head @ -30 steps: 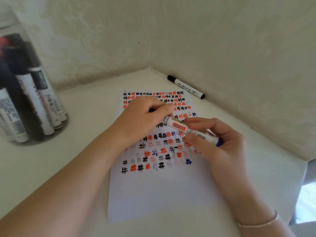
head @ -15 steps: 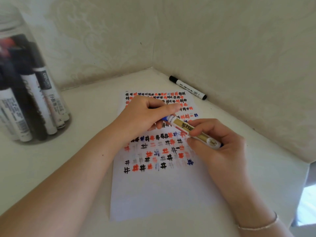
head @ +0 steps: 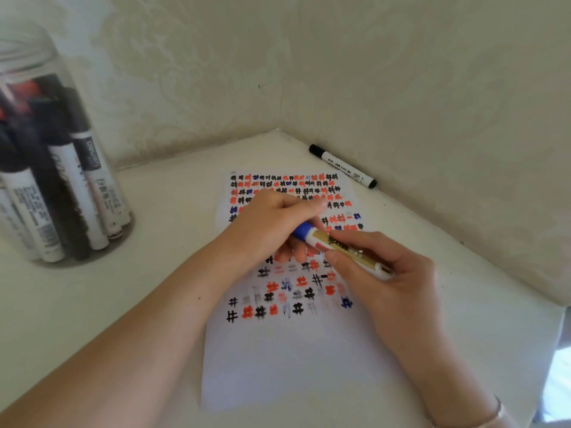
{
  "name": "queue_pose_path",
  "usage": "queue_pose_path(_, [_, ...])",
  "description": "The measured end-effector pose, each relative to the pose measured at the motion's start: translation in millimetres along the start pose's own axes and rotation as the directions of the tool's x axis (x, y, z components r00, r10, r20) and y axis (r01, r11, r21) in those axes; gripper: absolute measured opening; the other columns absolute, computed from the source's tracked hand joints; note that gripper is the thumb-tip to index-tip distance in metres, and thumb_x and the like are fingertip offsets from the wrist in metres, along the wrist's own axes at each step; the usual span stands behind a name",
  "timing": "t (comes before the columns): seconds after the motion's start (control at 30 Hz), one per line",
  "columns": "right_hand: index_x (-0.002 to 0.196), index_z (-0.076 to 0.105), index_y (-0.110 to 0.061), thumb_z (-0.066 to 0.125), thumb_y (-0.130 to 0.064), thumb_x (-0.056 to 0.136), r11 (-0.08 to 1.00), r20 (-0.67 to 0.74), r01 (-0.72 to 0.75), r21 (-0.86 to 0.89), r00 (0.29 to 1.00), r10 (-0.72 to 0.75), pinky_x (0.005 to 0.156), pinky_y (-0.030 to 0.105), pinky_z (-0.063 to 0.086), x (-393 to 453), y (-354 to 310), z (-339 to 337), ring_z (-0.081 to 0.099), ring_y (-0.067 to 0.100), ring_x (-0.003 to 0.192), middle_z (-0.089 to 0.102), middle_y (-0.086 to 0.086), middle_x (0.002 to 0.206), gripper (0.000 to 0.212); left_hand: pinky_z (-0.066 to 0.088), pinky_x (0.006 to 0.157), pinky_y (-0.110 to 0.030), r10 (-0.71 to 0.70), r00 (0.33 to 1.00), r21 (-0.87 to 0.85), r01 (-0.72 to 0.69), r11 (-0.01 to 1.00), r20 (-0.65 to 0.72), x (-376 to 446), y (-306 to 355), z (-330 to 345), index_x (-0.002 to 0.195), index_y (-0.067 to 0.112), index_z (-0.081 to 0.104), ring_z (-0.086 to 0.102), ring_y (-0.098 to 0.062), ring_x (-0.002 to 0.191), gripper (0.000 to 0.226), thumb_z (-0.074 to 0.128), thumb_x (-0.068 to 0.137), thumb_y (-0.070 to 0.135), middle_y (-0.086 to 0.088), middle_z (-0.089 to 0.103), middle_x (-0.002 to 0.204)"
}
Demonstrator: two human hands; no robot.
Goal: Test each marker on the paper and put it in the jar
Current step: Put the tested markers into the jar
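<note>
A white sheet of paper (head: 287,359) lies on the table, its upper half covered in black, red and blue hash marks. Above it my right hand (head: 389,279) holds a blue marker (head: 343,247) by its white and gold barrel. My left hand (head: 272,227) grips the marker's blue cap at the left end. A clear plastic jar (head: 46,168) stands at the far left with several markers upright inside. A black marker (head: 343,166) lies against the right wall beyond the paper.
The table (head: 160,230) sits in a corner, with walls at the back and right. Its right edge drops off at the lower right. A thin bracelet (head: 491,418) is on my right wrist.
The blue cap has come into view between my left fingers at the marker's left end. Both hands shifted slightly on the marker over the paper.
</note>
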State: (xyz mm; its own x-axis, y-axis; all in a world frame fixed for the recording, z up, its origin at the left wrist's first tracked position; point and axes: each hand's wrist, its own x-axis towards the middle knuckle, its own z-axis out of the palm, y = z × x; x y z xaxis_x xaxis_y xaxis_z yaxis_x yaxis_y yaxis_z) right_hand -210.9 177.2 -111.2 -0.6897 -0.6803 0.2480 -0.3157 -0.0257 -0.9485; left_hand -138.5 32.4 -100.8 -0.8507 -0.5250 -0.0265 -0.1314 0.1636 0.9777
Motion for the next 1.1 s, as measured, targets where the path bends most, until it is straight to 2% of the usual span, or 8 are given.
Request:
queue_pose_path(0.2, [0.085, 0.075, -0.031, 0.076, -0.015, 0.073, 1.0, 0.002, -0.002, 0.005, 1.0, 0.002, 0.061, 0.004, 0.044, 2.2, 2.9, 0.3, 0.066, -0.002, 0.075, 0.073, -0.016, 0.082, 0.02, 0.037, 0.041, -0.014, 0.031, 0.999, 0.12, -0.027, 0.992, -0.036, -0.4, -1.6, 5.6, 0.064, 0.015, 0.063, 0.04, -0.007, 0.033, 0.036, 0.061, 0.09, 0.039, 0.007, 0.047, 0.036])
queue_pose_path(0.37, [0.086, 0.076, -0.029, 0.076, -0.019, 0.072, 0.999, 0.004, -0.044, 0.025, 0.999, 0.044, 0.063, 0.006, 0.045, 2.6, 4.5, -1.8, 0.068, 0.0, 0.078, 0.074, -0.015, 0.082, 0.017, 0.034, 0.038, -0.011, 0.04, 0.998, 0.136, -0.032, 0.99, -0.055, -0.3, -2.3, 9.8, 0.07, 0.006, 0.061, 0.038, -0.004, 0.029, 0.039, 0.06, 0.09, 0.039, 0.009, 0.046, 0.034])
queue_pose_path(0.67, [0.081, 0.076, -0.028, 0.078, -0.017, 0.072, 0.997, -0.026, -0.067, 0.024, 0.997, 0.067, 0.062, 0.004, 0.044, 3.6, 3.7, -2.0, 0.067, -0.004, 0.073, 0.073, -0.018, 0.075, 0.014, 0.029, 0.035, -0.01, 0.066, 0.996, 0.1, -0.06, 0.993, -0.053, -0.4, -4.3, 15.5, 0.064, 0.01, 0.055, 0.036, -0.003, 0.027, 0.035, 0.058, 0.093, 0.029, 0.009, 0.043, 0.033])
queue_pose_path(0.83, [0.079, 0.075, -0.033, 0.078, -0.02, 0.074, 0.999, -0.041, -0.038, -0.027, 0.998, 0.037, 0.06, 0.006, 0.044, 7.5, 4.9, -1.8, 0.063, -0.002, 0.066, 0.072, -0.014, 0.072, 0.014, 0.033, 0.038, -0.016, 0.053, 0.999, -0.011, -0.053, 0.999, -0.011, 1.6, -2.8, 10.7, 0.078, 0.005, 0.058, 0.041, -0.008, 0.038, 0.022, 0.053, 0.094, 0.02, 0.003, 0.048, 0.049])
queue_pose_path(0.97, [0.082, 0.075, -0.031, 0.077, -0.022, 0.075, 1.0, -0.042, -0.007, -0.004, 0.999, 0.007, 0.061, 0.011, 0.047, 13.6, -6.6, -0.7, 0.064, 0.002, 0.069, 0.072, -0.012, 0.076, 0.012, 0.043, 0.045, -0.02, 0.029, 1.0, -0.213, -0.029, 0.977, -0.003, 0.9, 10.2, -0.9, 0.09, 0.006, 0.053, 0.051, -0.013, 0.047, 0.002, 0.052, 0.09, 0.004, -0.001, 0.056, 0.058])
queue_pose_path(1.03, [0.084, 0.074, -0.031, 0.076, -0.019, 0.078, 1.0, 0.003, 0.016, -0.016, 1.0, -0.015, 0.06, 0.01, 0.045, 21.0, -19.1, -0.7, 0.063, -0.001, 0.067, 0.071, -0.016, 0.076, 0.014, 0.047, 0.048, -0.021, 0.018, 0.998, -0.31, -0.037, 0.95, -0.061, -3.3, 17.7, -8.5, 0.098, 0.009, 0.053, 0.056, -0.016, 0.049, 0.011, 0.057, 0.089, 0.004, -0.004, 0.06, 0.06])
queue_pose_path(1.1, [0.087, 0.074, -0.03, 0.071, -0.014, 0.082, 0.999, 0.042, 0.025, 0.02, 0.999, -0.025, 0.059, 0.013, 0.041, 30.2, -35.2, 1.7, 0.056, -0.002, 0.059, 0.067, -0.019, 0.069, 0.017, 0.052, 0.052, -0.021, 0.032, 0.986, -0.451, -0.104, 0.887, -0.166, -8.9, 27.3, -15.0, 0.104, 0.009, 0.053, 0.061, -0.015, 0.052, 0.02, 0.063, 0.087, 0.008, -0.005, 0.065, 0.062])
